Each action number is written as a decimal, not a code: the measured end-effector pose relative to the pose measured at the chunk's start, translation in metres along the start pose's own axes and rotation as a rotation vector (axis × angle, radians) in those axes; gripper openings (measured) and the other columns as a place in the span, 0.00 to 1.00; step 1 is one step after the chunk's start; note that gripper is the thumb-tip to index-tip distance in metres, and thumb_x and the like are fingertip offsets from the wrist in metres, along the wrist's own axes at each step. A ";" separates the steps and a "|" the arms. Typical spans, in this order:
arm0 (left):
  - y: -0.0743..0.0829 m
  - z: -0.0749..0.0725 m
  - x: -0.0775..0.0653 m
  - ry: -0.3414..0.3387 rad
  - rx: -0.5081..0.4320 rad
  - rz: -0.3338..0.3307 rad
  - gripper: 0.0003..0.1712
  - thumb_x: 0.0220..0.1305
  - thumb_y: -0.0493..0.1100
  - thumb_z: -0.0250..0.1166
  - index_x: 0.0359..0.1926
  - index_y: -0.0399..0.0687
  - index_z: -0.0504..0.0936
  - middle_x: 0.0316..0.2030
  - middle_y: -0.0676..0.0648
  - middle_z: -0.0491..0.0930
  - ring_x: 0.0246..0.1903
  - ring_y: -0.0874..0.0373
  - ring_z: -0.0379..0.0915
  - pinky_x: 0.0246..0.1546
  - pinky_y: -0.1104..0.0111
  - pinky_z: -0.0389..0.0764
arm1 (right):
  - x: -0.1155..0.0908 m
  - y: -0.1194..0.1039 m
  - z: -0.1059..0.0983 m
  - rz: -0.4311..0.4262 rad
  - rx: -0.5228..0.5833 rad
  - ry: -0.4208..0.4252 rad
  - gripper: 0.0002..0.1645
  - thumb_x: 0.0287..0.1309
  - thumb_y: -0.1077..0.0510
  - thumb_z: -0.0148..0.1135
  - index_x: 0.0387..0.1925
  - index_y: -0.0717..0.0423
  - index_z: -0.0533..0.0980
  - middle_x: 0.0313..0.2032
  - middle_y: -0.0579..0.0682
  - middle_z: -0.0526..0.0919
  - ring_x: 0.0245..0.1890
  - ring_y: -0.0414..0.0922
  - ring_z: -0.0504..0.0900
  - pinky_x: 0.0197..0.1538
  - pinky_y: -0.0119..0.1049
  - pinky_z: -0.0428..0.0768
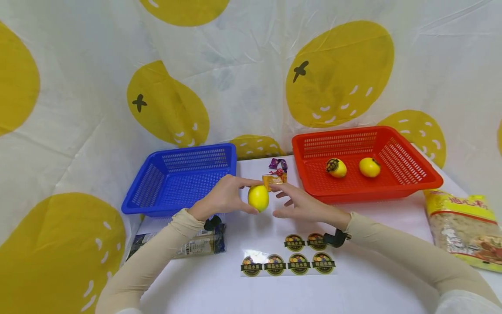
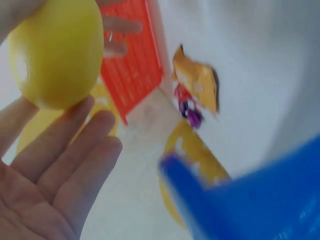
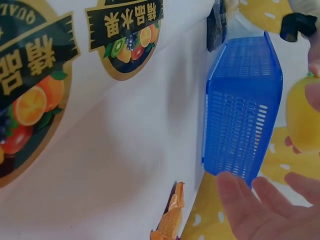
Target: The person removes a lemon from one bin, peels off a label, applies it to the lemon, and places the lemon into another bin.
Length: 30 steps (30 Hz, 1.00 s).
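Beige fabric sleeves [image 1: 408, 255] stretch over the white surface [image 1: 219, 296] toward a smooth yellow oval fruit [image 1: 258, 198], which the left hand [image 1: 223, 198] pinches between thumb and fingers; the right hand [image 1: 306, 206] (free, its fingers parted) hovers just beside it.

The fruit [image 1: 258, 198] is coloured yellow. Blue is noted for one basket [image 1: 196, 161], red for the other basket [image 1: 364, 192]. The stickers [image 1: 299, 264] are printed in black and gold. The wrapper [image 1: 269, 180] is coloured orange. The backdrop [image 1: 247, 87] is patterned with yellow motifs on white.
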<state>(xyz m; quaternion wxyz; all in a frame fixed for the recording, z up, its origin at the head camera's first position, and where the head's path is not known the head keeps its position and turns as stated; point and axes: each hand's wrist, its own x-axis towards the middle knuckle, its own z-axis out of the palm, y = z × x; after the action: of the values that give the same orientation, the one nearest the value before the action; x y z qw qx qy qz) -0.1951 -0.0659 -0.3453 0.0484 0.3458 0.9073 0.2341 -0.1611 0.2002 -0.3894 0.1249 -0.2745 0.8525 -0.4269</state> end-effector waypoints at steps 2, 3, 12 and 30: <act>0.004 0.007 -0.001 0.011 -0.002 0.002 0.44 0.42 0.60 0.84 0.64 0.64 0.82 0.56 0.54 0.87 0.50 0.54 0.83 0.51 0.58 0.83 | 0.000 0.002 0.000 -0.011 0.025 -0.015 0.46 0.62 0.48 0.71 0.76 0.53 0.61 0.69 0.61 0.71 0.65 0.63 0.76 0.60 0.55 0.83; 0.005 0.011 -0.001 0.015 -0.003 0.003 0.44 0.43 0.59 0.84 0.64 0.64 0.82 0.56 0.53 0.87 0.52 0.53 0.84 0.52 0.58 0.83 | 0.000 0.003 0.000 -0.010 0.037 -0.025 0.47 0.62 0.48 0.72 0.76 0.52 0.61 0.69 0.60 0.71 0.65 0.62 0.76 0.60 0.55 0.83; 0.011 0.048 0.003 0.086 0.027 0.026 0.43 0.45 0.59 0.83 0.65 0.61 0.81 0.55 0.51 0.88 0.52 0.52 0.85 0.54 0.58 0.82 | -0.004 0.011 0.004 0.006 0.088 -0.067 0.44 0.65 0.50 0.69 0.76 0.54 0.61 0.68 0.58 0.74 0.63 0.59 0.78 0.59 0.54 0.84; 0.008 0.094 0.010 0.127 0.097 -0.111 0.43 0.45 0.70 0.79 0.57 0.54 0.82 0.34 0.51 0.88 0.26 0.60 0.75 0.25 0.74 0.71 | 0.002 0.024 0.010 0.201 0.084 -0.150 0.41 0.69 0.47 0.65 0.76 0.53 0.62 0.59 0.60 0.79 0.47 0.49 0.83 0.43 0.41 0.88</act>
<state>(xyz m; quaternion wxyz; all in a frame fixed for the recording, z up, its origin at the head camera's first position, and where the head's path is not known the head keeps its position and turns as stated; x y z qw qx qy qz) -0.1744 -0.0176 -0.4243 -0.0131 0.2816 0.9365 0.2085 -0.1667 0.2042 -0.4150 0.2417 -0.2135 0.8453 -0.4260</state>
